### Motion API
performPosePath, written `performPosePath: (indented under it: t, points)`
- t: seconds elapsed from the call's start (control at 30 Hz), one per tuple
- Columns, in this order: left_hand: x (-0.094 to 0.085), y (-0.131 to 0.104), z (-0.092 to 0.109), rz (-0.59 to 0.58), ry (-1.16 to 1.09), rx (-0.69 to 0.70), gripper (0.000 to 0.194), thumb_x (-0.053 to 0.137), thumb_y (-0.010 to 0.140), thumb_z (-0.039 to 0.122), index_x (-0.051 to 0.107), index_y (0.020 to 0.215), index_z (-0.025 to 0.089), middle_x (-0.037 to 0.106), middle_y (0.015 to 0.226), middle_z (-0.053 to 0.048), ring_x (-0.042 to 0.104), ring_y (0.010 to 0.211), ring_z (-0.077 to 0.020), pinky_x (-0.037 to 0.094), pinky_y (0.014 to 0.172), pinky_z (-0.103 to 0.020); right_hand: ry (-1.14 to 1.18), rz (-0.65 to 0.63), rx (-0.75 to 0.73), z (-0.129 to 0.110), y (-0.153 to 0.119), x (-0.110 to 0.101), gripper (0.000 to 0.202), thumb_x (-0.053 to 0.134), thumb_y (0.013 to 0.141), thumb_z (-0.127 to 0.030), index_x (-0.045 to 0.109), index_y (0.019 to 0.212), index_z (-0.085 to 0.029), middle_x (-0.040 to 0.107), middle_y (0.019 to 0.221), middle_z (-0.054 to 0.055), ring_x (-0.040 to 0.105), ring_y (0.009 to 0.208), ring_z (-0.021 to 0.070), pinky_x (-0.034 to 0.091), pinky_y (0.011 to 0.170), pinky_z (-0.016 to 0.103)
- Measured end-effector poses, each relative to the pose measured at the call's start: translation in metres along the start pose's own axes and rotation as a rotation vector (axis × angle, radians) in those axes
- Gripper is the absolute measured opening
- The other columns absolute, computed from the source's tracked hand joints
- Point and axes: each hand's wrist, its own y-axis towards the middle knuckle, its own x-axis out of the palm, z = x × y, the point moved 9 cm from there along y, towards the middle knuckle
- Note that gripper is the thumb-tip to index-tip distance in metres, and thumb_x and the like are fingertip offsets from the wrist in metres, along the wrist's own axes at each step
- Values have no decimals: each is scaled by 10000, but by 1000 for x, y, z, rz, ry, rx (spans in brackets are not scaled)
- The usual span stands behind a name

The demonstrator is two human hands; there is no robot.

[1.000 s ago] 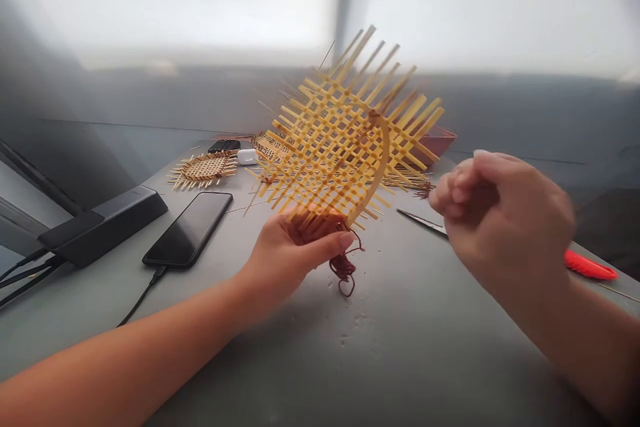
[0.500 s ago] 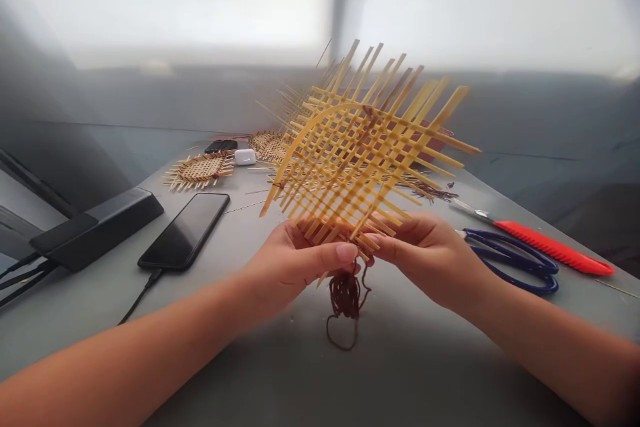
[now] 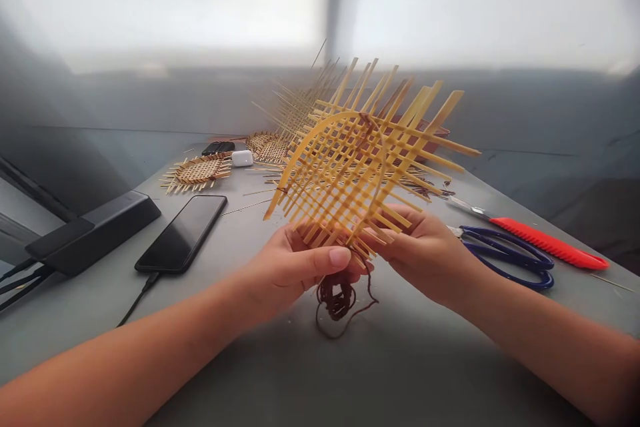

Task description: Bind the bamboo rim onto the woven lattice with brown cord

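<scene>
Woven mat (image 3: 330, 170) is up in the middle of the frame, tilted, off the table (image 3: 425, 353). Left hand (image 3: 295, 257) has its thumb pressed on the bottom edge with the fingers behind, so that's a closed pinch. Right hand (image 3: 425, 253) has its fingers curled in behind the lower right edge; strips cover the tips, so I can't tell if they're gripping or just touching. Brown cord (image 3: 329, 300) dangles in a loopy bundle right under the left thumb. What could go wrong, imo: those loops could tangle or snag on strip ends if yanked, and if the left pinch loosens, the weave or the curved strip (image 3: 320, 121) could slip, since the strip ends stick out loose all round. There's good elbow room at bottom centre. Less of it to the right, where blue-handled scissors (image 3: 507, 253) sit just beside the right wrist, and past them the red-handled knife (image 3: 550, 241) lies near the table's right edge, so a wide swing could knock either. On the left a phone (image 3: 183, 233) sits past the forearm. Farther back, a smaller woven disc (image 3: 197, 172) and a white case (image 3: 243, 158) crowd the far end.
</scene>
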Motion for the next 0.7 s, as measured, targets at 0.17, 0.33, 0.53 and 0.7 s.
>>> performPosePath:
  t: [0.17,0.33,0.53,0.7]
  points:
    - [1,-1,0,5,-42,-23,280,848,654,384,743,771,152,703,710,-67,664,720,-184,523,716,-297,197,90,1,-1,6,-11,225,788,724,-362,619,715,-214,655,744,19,644,680,158,594,719,306]
    - [2,-1,1,-3,-42,-27,269,843,657,384,743,756,155,681,718,-52,634,698,-157,503,680,-262,174,-3,5,0,5,-4,174,771,765,-342,667,783,-204,664,738,16,645,681,153,588,729,310]
    - [2,0,4,-49,2,29,218,825,705,356,753,811,180,645,725,-11,589,700,-119,449,670,-227,91,-226,-26,0,-3,17,176,748,826,-307,653,770,-170,658,771,21,638,736,139,555,741,286]
    - [0,1,5,-32,49,46,259,835,695,386,752,820,176,630,707,-6,553,702,-116,423,679,-230,94,-203,-34,2,-2,15,186,758,821,-319,641,767,-184,653,764,12,645,742,145,564,776,304]
